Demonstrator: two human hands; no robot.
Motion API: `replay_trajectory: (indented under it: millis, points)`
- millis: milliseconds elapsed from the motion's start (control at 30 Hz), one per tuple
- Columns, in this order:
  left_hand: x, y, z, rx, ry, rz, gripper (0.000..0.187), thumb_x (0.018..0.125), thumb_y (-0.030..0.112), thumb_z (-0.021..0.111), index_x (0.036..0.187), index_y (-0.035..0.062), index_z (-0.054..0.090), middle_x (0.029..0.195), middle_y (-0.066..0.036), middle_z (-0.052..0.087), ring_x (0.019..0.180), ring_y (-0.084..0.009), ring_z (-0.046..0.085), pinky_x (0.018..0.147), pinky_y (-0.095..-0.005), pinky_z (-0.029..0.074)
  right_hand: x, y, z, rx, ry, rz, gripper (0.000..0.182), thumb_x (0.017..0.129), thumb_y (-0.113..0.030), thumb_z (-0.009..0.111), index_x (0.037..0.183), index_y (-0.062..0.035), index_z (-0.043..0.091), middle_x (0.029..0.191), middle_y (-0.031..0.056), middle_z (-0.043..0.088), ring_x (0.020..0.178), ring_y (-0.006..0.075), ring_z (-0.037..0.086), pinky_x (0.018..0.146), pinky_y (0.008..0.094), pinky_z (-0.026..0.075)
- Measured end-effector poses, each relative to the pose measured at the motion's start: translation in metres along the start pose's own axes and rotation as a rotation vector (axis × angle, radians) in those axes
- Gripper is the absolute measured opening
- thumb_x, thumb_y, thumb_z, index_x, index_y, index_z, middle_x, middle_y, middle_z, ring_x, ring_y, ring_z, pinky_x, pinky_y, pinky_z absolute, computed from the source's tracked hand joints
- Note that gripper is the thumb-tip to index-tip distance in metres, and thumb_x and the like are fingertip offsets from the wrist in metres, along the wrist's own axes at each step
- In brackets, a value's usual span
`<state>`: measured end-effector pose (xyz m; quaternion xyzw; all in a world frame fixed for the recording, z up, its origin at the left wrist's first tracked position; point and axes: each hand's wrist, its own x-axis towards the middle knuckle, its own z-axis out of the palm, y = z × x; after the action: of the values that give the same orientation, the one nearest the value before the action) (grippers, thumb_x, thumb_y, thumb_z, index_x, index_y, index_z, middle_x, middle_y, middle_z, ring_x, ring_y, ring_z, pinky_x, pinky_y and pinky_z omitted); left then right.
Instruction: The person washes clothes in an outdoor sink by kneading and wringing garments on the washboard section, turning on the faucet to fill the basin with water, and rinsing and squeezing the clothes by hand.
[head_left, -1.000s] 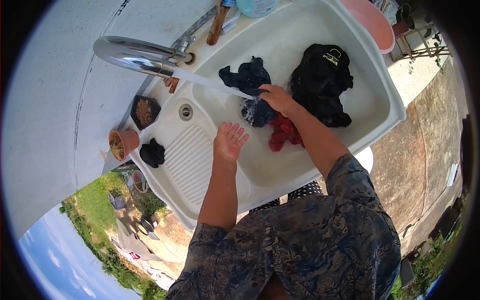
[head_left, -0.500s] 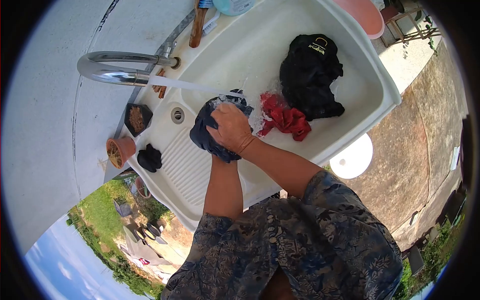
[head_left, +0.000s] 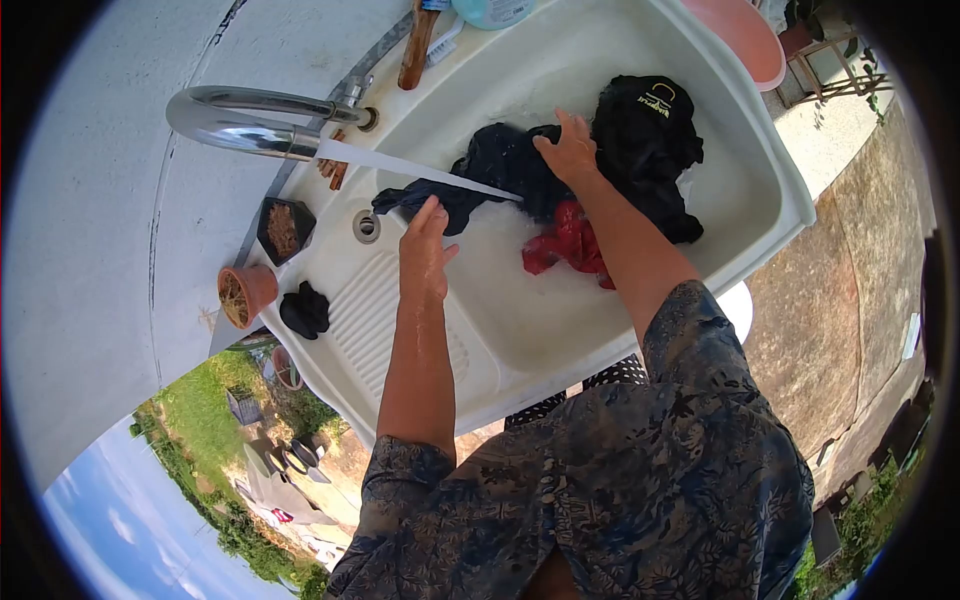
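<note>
A wet dark navy cloth [head_left: 500,155] lies stretched across the washbasin [head_left: 560,345], under a running stream of water [head_left: 420,173]. My left hand [head_left: 425,250], fingers extended and thumb apart, is at the cloth's near left end. Over its right end is my right hand [head_left: 570,150], open with fingers spread. Just beyond that hand rests a black garment [head_left: 645,140] with yellow lettering. A soaked red cloth [head_left: 560,240] lies in the water below the navy one, partly hidden by my right forearm.
A curved chrome faucet [head_left: 240,120] reaches over the basin from the wall side. A small black cloth [head_left: 305,310] lies beside the ribbed washboard [head_left: 365,310]. Potted plants [head_left: 247,296] stand at the left edge; a wooden-handled brush [head_left: 415,50] lies on the back rim.
The navy cloth was bunched between both hands and now lies spread out in the basin. My hands have moved apart, the right one toward the black garment, the left one back.
</note>
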<state>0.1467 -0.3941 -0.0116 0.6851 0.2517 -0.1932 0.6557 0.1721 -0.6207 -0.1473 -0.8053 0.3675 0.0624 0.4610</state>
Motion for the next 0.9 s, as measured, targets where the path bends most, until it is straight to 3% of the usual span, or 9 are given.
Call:
replay_trajectory:
  millis: [100,167,267,367,467,633,700,800,900]
  points:
    - [-0.005,-0.011,-0.003,-0.027,-0.008,0.012,0.049,0.088,0.02,0.055,0.133,0.0047,0.04,0.132,-0.014,0.042,0.12,-0.0287,0.044,0.092,-0.0493,0.042,-0.062,-0.021,0.029,-0.4,-0.249,-0.317,0.088,0.069,-0.05,0.071,0.143,-0.0274,0.028,0.152,0.0055,0.016,0.139,0.0416,0.003,0.104,0.067,0.016]
    - [-0.002,-0.022,-0.019,-0.262,0.046,-0.068,0.053,0.087,0.021,0.057,0.132,0.0002,0.039,0.126,-0.018,0.047,0.115,-0.0323,0.048,0.09,-0.0478,0.044,-0.092,-0.022,0.032,-0.82,-0.492,-0.549,0.08,0.072,-0.045,0.07,0.14,-0.0278,0.032,0.149,0.0033,0.024,0.138,0.036,0.015,0.106,0.0614,0.021]
    - [-0.027,-0.028,-0.031,-0.165,0.018,-0.146,0.054,0.086,0.025,0.058,0.128,-0.0037,0.041,0.117,-0.02,0.052,0.105,-0.0333,0.054,0.087,-0.0468,0.046,-0.057,0.002,0.041,-0.781,-0.623,-0.566,0.064,0.077,-0.038,0.066,0.135,-0.0249,0.04,0.145,0.0003,0.03,0.135,0.029,0.027,0.103,0.0569,0.028]
    - [-0.043,-0.047,-0.05,-0.154,-0.01,-0.17,0.052,0.088,0.027,0.055,0.126,-0.005,0.042,0.112,-0.019,0.055,0.099,-0.0324,0.057,0.086,-0.0444,0.048,-0.04,0.003,0.017,-0.727,-0.344,-0.427,0.046,0.08,-0.024,0.062,0.124,-0.0187,0.049,0.135,-0.0001,0.045,0.117,0.0234,0.049,0.091,0.0507,0.042]
    - [-0.052,-0.058,-0.056,-0.199,-0.017,-0.185,0.053,0.089,0.03,0.052,0.127,-0.0048,0.041,0.114,-0.02,0.053,0.1,-0.0319,0.056,0.086,-0.0446,0.048,-0.024,0.007,0.029,-0.467,-0.217,-0.106,0.037,0.078,-0.021,0.061,0.114,-0.0114,0.059,0.116,0.0069,0.059,0.1,0.0267,0.059,0.084,0.0435,0.047]
    - [-0.045,-0.065,-0.052,-0.349,-0.018,-0.273,0.06,0.088,0.037,0.052,0.131,-0.0028,0.036,0.123,-0.018,0.048,0.109,-0.0334,0.051,0.09,-0.0504,0.045,-0.074,-0.052,-0.037,0.076,-0.553,-0.412,0.034,0.073,-0.019,0.057,0.102,-0.0029,0.063,0.096,0.0137,0.063,0.088,0.0252,0.061,0.079,0.0313,0.048]
    - [-0.034,-0.061,-0.049,-0.487,0.011,-0.394,0.064,0.087,0.043,0.052,0.134,0.0022,0.035,0.127,-0.015,0.045,0.114,-0.035,0.046,0.092,-0.0565,0.041,-0.108,-0.073,-0.046,0.214,-0.607,-0.504,0.027,0.074,-0.01,0.057,0.099,-0.0024,0.061,0.089,0.0071,0.061,0.082,0.0139,0.057,0.078,0.0263,0.047]
    - [-0.035,-0.029,-0.032,-0.651,-0.082,-0.448,0.063,0.088,0.047,0.048,0.136,0.0084,0.036,0.141,-0.016,0.03,0.13,-0.0353,0.029,0.095,-0.0579,0.037,-0.156,-0.111,-0.059,0.403,-0.779,-0.537,0.025,0.073,-0.004,0.056,0.098,-0.0035,0.061,0.091,0.0041,0.06,0.084,0.0117,0.056,0.079,0.025,0.046]
    - [0.004,-0.039,-0.045,-0.946,-0.676,0.087,0.025,0.088,0.031,0.048,0.097,0.0111,0.059,0.105,-0.015,0.06,0.096,-0.0279,0.059,0.088,-0.0442,0.047,-0.196,-0.13,-0.042,0.555,-0.904,-0.594,0.025,0.073,-0.003,0.056,0.098,-0.0042,0.06,0.094,0.0027,0.059,0.089,0.011,0.054,0.084,0.0254,0.044]
